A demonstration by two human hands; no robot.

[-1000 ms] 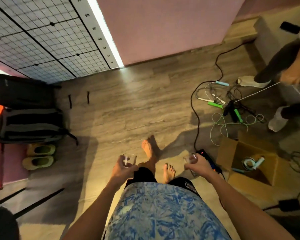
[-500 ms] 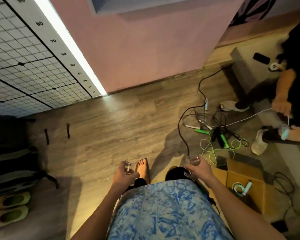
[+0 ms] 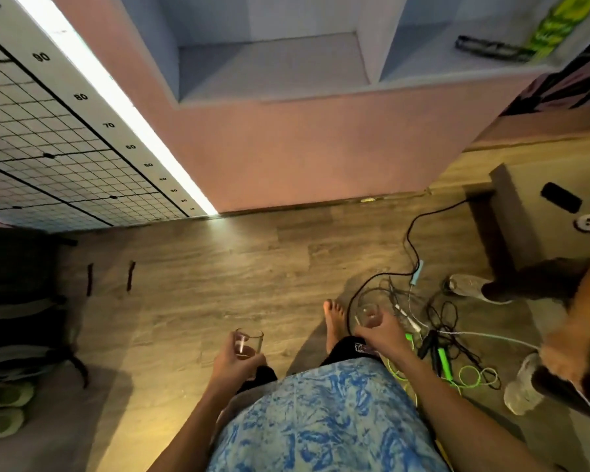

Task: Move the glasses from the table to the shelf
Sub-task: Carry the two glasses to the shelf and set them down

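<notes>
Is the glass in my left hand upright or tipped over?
Upright: the glass in the left hand has its open rim facing up.

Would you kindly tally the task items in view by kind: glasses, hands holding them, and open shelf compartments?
Clear drinking glasses: 2, one in the left hand, one in the right.
Bare hands: 2, left hand, right hand.
Pale blue shelf compartments: 2, left compartment, right compartment.
Total: 6.
</notes>
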